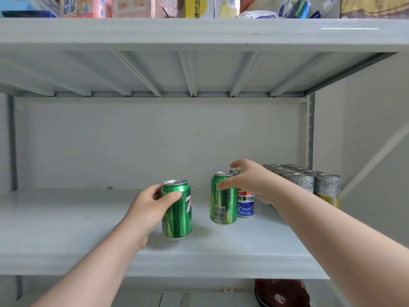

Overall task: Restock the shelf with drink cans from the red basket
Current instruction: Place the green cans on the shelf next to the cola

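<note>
Can [177, 209] wrapped mid-body by left hand [148, 207] judged stiff, slick, weighty; right hand [250, 182], fingers loose, touches shelved can [223, 202].

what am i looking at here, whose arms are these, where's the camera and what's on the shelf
No machine here: these are a person's two bare arms, filmed by one wide camera worn on the head, looking forward and down. That is why the arms reach in from the bottom edge.

The grey surface is a shelf being stocked with drinks. The left hand grips a green can, low over the shelf; whether it touches down yet is hard to tell. The right hand is loosely spread over a second green can that stands upright, thumb against its side. Just behind that stands a blue can, and rows of silver cans fill the right end. The shelf above carries packets.
</note>
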